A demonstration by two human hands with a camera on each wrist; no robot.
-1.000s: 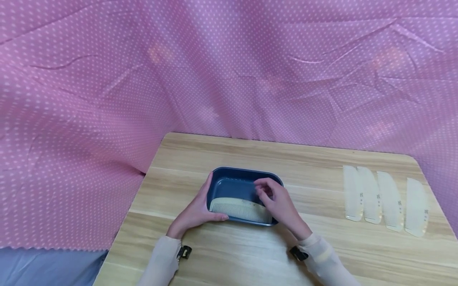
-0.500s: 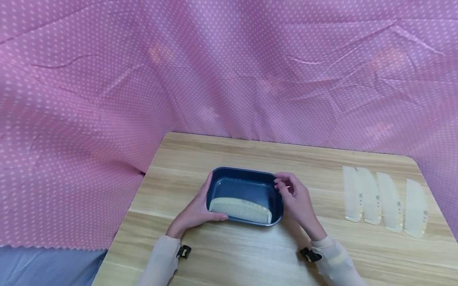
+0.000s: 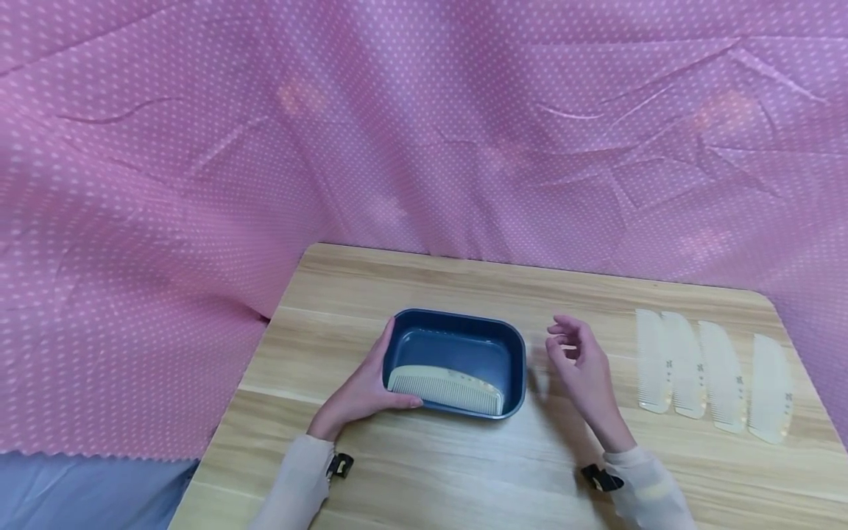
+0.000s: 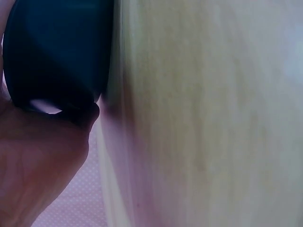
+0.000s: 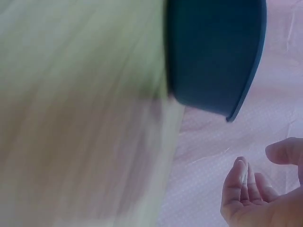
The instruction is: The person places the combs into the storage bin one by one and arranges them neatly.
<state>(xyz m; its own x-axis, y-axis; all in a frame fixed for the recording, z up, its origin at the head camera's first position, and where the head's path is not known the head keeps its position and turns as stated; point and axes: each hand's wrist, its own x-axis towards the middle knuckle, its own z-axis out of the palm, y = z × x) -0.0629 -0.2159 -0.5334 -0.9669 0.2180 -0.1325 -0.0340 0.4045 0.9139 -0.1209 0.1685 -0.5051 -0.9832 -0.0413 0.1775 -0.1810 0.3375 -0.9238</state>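
In the head view, a dark blue rectangular box (image 3: 457, 350) stands on the wooden table. One cream comb (image 3: 444, 387) lies inside it along the near wall, teeth toward me. My left hand (image 3: 361, 386) holds the box's left end, its thumb at the near rim and its fingers along the left side. The left wrist view gives a close look at this hand (image 4: 42, 161) against the box wall (image 4: 57, 52). To the right of the box, apart from it, my right hand (image 3: 584, 368) hovers with loosely bent fingers and nothing in them. The right wrist view agrees.
Several more cream combs (image 3: 721, 375) lie in a row on the table's right side, teeth to the left. Behind the wooden table (image 3: 464, 478) hangs a pink dotted cloth (image 3: 424, 132). A black band (image 3: 601, 478) circles each wrist.
My right hand has moved right, from over the box past its right rim to the table beyond. The left hand, the box and the comb in it have stayed put.
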